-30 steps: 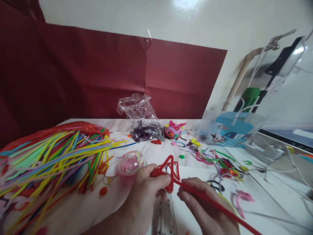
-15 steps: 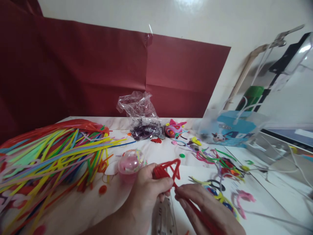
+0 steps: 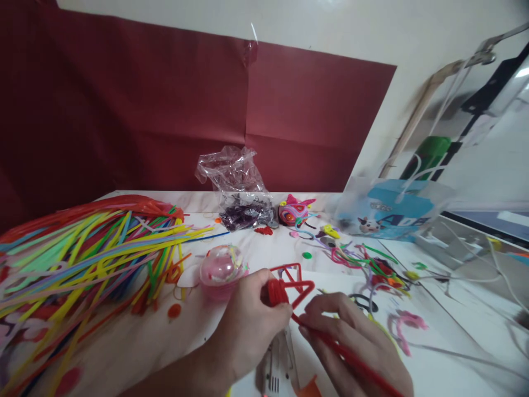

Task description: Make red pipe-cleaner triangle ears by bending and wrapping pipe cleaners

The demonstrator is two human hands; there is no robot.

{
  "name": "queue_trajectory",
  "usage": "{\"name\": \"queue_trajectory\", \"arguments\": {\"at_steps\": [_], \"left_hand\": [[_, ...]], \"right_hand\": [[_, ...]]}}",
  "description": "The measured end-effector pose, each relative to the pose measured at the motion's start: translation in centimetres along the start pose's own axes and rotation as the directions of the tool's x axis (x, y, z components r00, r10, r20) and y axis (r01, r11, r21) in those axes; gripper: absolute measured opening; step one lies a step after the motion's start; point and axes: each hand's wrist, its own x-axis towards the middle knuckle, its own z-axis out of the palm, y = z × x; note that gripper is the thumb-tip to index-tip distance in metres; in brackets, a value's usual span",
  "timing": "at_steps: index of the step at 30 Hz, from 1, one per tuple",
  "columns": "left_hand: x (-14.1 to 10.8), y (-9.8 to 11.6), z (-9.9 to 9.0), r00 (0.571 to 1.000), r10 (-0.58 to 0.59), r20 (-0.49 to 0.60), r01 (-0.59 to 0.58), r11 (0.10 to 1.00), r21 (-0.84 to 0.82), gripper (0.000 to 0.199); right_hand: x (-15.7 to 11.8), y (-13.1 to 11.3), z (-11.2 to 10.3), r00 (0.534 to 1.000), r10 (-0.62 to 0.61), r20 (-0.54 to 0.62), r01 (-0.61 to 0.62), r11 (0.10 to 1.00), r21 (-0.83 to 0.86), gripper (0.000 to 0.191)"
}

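Observation:
My left hand (image 3: 258, 317) is closed around a red pipe-cleaner piece (image 3: 278, 292), a wound body with bent triangular loops sticking out to the right. From it a straight red pipe cleaner (image 3: 345, 355) runs down to the right, pinched between the fingers of my right hand (image 3: 355, 336). Beneath the hands a glue gun (image 3: 278, 364) lies on white paper, partly hidden. Just left of my left hand sits a clear plastic ball (image 3: 221, 267) with a pink base. Black-handled scissors (image 3: 366, 303) lie partly behind my right hand.
A large heap of coloured pipe cleaners (image 3: 95, 253) covers the left. At the back stand a clear plastic bag (image 3: 235, 176) and a pink patterned figure (image 3: 294, 211). Right of these are loose pipe cleaners (image 3: 351, 256), a blue-white bag (image 3: 397, 212) and a power strip (image 3: 442, 248).
The red piece has turned in my left hand, so its loops now spread further right. My right hand still holds the straight strand. The view has shifted slightly, with the background higher.

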Motion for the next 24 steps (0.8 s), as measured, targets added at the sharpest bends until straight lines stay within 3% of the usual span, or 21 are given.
{"name": "queue_trajectory", "arguments": {"at_steps": [4, 9, 11, 15, 20, 24], "left_hand": [[-0.2, 0.2, -0.1, 0.987, -0.059, 0.148, 0.049, 0.997, 0.065, 0.006], [-0.6, 0.7, -0.4, 0.96, -0.104, 0.259, 0.048, 0.976, 0.214, 0.014], [-0.6, 0.7, -0.4, 0.953, -0.114, 0.28, 0.043, 0.968, 0.248, 0.015], [-0.7, 0.6, -0.5, 0.933, -0.124, 0.338, 0.052, 0.975, 0.214, 0.013], [-0.8, 0.6, -0.4, 0.913, -0.129, 0.387, 0.115, 0.992, 0.059, 0.011], [-0.7, 1.2, -0.5, 0.905, -0.108, 0.412, 0.119, 0.993, -0.002, 0.007]], "right_hand": [[0.4, -0.1, -0.6, 0.998, 0.041, -0.043, -0.041, 0.999, 0.004, 0.012], [0.8, -0.2, -0.2, 0.98, 0.196, 0.009, -0.192, 0.945, 0.266, 0.009], [0.9, -0.4, -0.2, 0.948, 0.311, 0.071, -0.316, 0.882, 0.35, 0.004], [1.0, -0.5, -0.2, 0.859, 0.481, 0.176, -0.499, 0.708, 0.499, 0.012], [0.6, -0.1, 0.1, 0.762, 0.606, 0.227, -0.583, 0.489, 0.649, 0.017], [0.6, 0.2, 0.1, 0.719, 0.629, 0.296, -0.608, 0.362, 0.707, 0.017]]}}
